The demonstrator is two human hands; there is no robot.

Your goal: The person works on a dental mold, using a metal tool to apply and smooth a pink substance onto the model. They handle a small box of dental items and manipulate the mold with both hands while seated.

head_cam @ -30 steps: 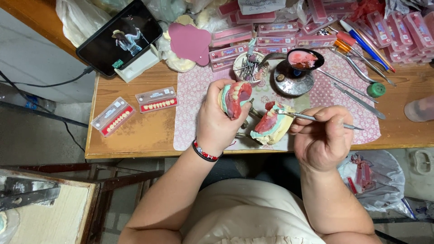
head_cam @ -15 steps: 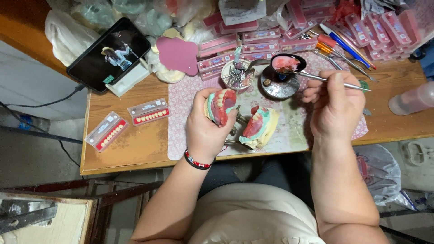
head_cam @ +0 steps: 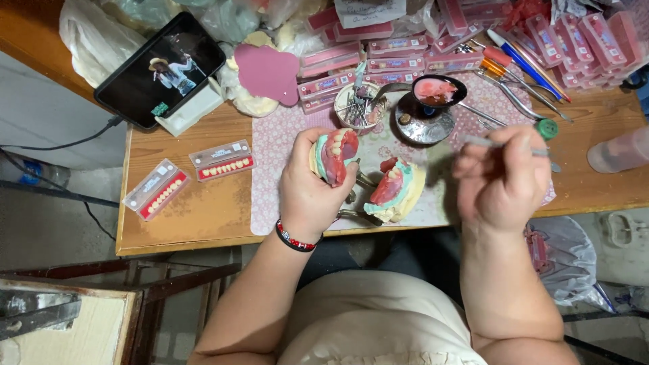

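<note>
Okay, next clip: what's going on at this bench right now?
A person seated at a wooden table is working on denture models. The left hand holds up one model half with pink wax and teeth. The right hand, blurred, grips a thin metal tool near a small dark bowl of pink wax. A second model lies on the patterned mat between the hands. Two cards of artificial teeth lie to the left, near a tablet that is playing video.
</note>
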